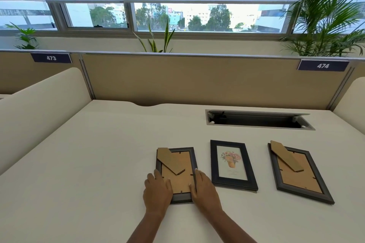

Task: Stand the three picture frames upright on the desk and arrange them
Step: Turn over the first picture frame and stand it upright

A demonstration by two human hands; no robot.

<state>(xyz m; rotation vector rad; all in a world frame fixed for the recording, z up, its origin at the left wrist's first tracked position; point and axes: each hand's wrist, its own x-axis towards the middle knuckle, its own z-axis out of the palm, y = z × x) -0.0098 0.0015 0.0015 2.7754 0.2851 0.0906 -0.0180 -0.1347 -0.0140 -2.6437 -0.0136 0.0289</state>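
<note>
Three dark picture frames lie flat on the cream desk [98, 154]. The left frame [178, 165] lies face down, its brown cardboard back and stand showing. My left hand [157, 191] grips its lower left edge and my right hand [203, 188] grips its lower right edge. The middle frame [232, 164] lies face up with a drawing of flowers in a pot. The right frame [299, 171] lies face down and turned at an angle, its stand flap pointing toward the near right.
An open cable hatch [258, 120] is set into the desk behind the frames. Beige partition panels [197, 81] wall the desk at the back and both sides. Potted plants [325, 21] stand beyond the partition under the windows.
</note>
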